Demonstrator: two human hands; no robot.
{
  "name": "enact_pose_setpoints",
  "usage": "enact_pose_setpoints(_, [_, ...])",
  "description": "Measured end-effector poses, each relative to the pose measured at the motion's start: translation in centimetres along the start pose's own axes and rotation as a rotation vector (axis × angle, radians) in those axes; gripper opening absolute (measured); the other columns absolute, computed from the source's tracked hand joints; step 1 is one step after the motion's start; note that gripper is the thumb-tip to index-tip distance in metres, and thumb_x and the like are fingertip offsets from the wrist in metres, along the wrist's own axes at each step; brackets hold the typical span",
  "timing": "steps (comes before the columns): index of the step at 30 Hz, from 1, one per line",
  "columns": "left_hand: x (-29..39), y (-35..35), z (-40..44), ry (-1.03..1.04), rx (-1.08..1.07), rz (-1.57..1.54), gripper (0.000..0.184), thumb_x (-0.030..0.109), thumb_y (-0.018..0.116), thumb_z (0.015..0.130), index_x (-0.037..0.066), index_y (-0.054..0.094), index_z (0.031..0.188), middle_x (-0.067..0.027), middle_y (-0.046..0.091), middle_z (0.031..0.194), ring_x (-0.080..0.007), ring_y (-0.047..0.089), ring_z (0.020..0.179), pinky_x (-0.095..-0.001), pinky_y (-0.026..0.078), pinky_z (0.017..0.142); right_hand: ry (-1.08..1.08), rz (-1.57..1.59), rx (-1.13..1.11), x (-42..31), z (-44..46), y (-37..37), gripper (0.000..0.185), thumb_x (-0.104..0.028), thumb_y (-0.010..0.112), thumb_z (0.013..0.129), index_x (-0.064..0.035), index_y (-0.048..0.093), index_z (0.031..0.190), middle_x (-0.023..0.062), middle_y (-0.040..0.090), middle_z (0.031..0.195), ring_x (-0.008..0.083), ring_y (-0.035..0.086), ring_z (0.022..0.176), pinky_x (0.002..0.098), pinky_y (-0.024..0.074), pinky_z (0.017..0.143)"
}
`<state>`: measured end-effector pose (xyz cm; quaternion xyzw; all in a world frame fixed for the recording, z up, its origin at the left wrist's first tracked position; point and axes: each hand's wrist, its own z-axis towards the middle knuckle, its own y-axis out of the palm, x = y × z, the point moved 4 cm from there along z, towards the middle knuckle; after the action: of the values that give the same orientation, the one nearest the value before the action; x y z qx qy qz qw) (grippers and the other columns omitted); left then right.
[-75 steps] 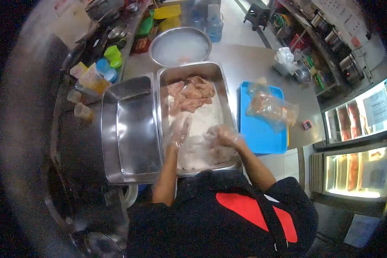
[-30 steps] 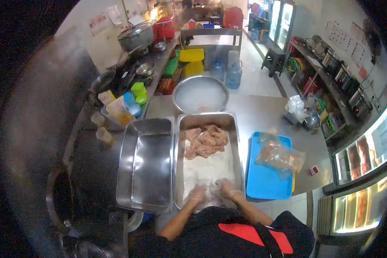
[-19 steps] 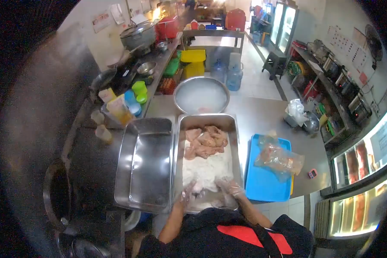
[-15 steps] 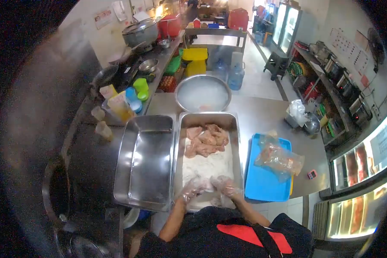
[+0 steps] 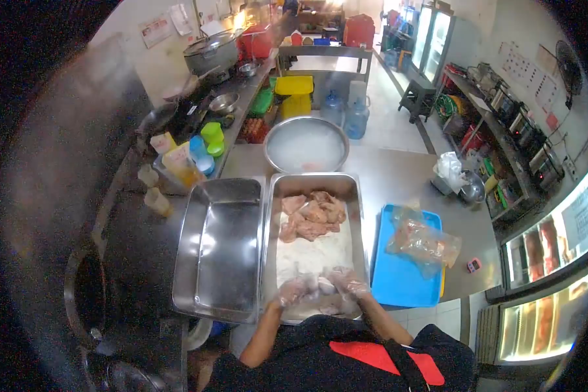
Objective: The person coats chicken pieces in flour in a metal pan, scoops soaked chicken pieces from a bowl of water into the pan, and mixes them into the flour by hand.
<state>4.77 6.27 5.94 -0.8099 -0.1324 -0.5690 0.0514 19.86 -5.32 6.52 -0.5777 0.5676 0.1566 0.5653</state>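
Note:
A deep steel pan [image 5: 364, 215] holds white flour [image 5: 313, 255] and a heap of raw meat pieces [image 5: 313, 215] at its far end. At the near end, my left hand [image 5: 294, 289] and my right hand [image 5: 346, 282], both in clear plastic gloves, face each other over the flour. Between them lies a flour-coated piece [image 5: 323, 284], blurred, touched by the fingers of both hands. My fingers are curved, and their exact grip is hard to make out. More coated pieces [image 5: 326, 306] lie close to my wrists.
Left of the pan stands a second steel pan [image 5: 225, 248]. A steel bowl of cloudy liquid [image 5: 307, 144] sits beyond. To the right are a blue tray [image 5: 405, 281] with a plastic bag [image 5: 424, 245] on it and a small timer [image 5: 473, 264]. Cups [image 5: 157, 201] stand at left.
Compared with the earliest frame, the view has tilted up and my hands have come together around a piece at the near end. Lately they have shifted only slightly.

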Motion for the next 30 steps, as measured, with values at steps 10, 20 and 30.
enact_pose_setpoints(10, [0.0, -1.2, 1.2, 0.476, 0.251, 0.466, 0.034, 0.024, 0.048, 0.089, 0.009, 0.049, 0.119, -0.0147, 0.056, 0.104, -0.0193, 0.061, 0.071, -0.0262, 0.051, 0.062, -0.110, -0.282, -0.069, 1.9, 1.3, 0.1, 0.025, -0.029, 0.055, 0.086, -0.0065, 0.061, 0.094, 0.0069, 0.064, 0.093, 0.0189, 0.059, 0.086, 0.0322, 0.0483, 0.074])
enact_pose_setpoints(20, [-1.6, -1.9, 2.4, 0.633, 0.484, 0.554, 0.033, 0.014, 0.050, 0.087, 0.007, 0.046, 0.120, -0.0153, 0.057, 0.104, -0.0197, 0.058, 0.084, -0.0336, 0.052, 0.066, -0.359, -0.393, 0.294, -5.2, -1.3, -1.4, 0.025, -0.027, 0.056, 0.084, -0.0084, 0.062, 0.100, 0.0092, 0.063, 0.088, 0.0210, 0.059, 0.075, 0.0332, 0.0479, 0.067])
enact_pose_setpoints(30, [-1.1, -1.6, 3.5, 0.271, 0.377, -0.308, 0.038, 0.021, 0.042, 0.090, 0.006, 0.039, 0.124, -0.0086, 0.051, 0.115, -0.0223, 0.048, 0.107, -0.0368, 0.037, 0.096, -0.284, -0.179, 0.441, -2.3, 3.2, -2.7, 0.017, -0.017, 0.059, 0.081, -0.0030, 0.057, 0.091, 0.0089, 0.061, 0.081, 0.0179, 0.057, 0.072, 0.0331, 0.0477, 0.063])
